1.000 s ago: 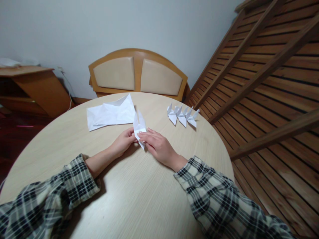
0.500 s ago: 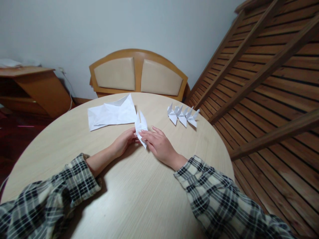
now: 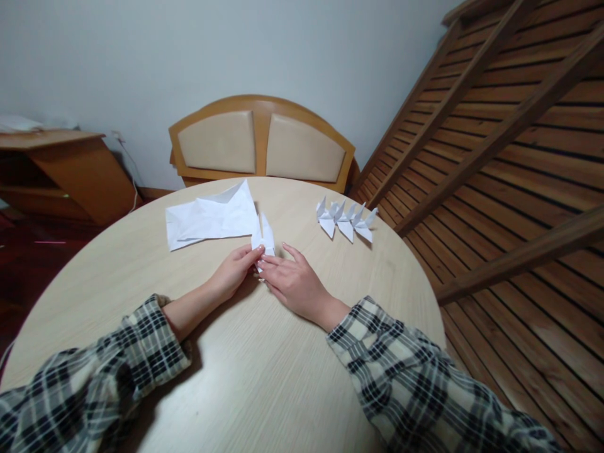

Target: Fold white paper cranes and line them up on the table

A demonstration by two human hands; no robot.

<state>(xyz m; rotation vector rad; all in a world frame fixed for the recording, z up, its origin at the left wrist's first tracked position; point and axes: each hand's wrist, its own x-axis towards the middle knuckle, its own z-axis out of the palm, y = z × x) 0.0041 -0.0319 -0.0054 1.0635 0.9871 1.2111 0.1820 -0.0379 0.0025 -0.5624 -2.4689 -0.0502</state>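
Note:
A small folded white paper (image 3: 267,240), with two narrow points at its far end, is held just above the middle of the table. My left hand (image 3: 234,272) pinches its left side, thumb on top. Over its near end lie the fingers of my right hand (image 3: 297,280), closed against the paper and hiding that part. Beyond my left hand are creased white paper sheets (image 3: 207,217), one overlapping another. Several folded paper cranes (image 3: 346,221) stand in a row at the far right of the table.
The round pale wood table (image 3: 264,377) fills the foreground. Behind it stands a padded wooden headboard (image 3: 261,135) against the wall. Brown wooden slats (image 3: 519,189) lean on the right. A wooden desk (image 3: 70,170) is at the left.
The folded paper has shifted slightly left and turned a little. My left thumb now lies on top of it, and my right fingers have slid down over its near end.

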